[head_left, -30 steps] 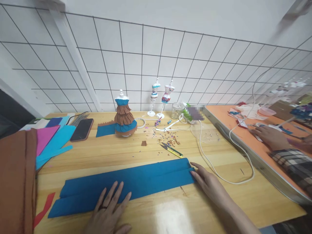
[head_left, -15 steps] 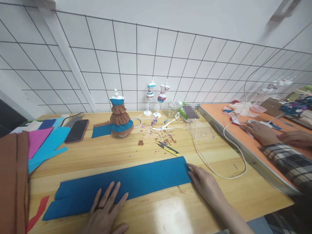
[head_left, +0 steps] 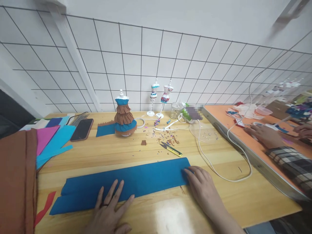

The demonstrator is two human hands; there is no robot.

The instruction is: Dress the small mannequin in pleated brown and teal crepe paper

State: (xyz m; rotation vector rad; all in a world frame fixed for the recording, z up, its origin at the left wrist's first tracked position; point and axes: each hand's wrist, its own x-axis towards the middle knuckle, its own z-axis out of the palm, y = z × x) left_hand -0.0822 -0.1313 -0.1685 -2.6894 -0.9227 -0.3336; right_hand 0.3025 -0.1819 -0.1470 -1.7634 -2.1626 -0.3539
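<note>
A long folded strip of blue crepe paper [head_left: 146, 175] lies slantwise across the front of the wooden table. My left hand [head_left: 109, 208] is spread flat over its lower left part, fingers apart, with a ring on one finger. At the strip's right end, my right hand [head_left: 202, 185] has its fingers curled together on the edge; its thumb is hidden. Beyond the strip lie yellow-handled thread snips [head_left: 172, 149] among paper scraps. A small dress form [head_left: 124, 113] in brown ruffles and blue paper stands farther back, beside another blue piece [head_left: 105, 130].
Coloured paper sheets [head_left: 48, 139], a brown stack [head_left: 18, 182] and a phone [head_left: 82, 130] occupy the left. Two small white dress forms [head_left: 167, 94], a glass jar [head_left: 176, 111] and a tape roll [head_left: 140, 123] stand behind. A white cable [head_left: 212, 162] loops rightward; a co-worker's hand [head_left: 264, 135] rests on the orange table.
My right hand has shifted from just past the strip's right edge onto its end, fingers curling over it. My left hand stays flat on the paper. The view has swung slightly left.
</note>
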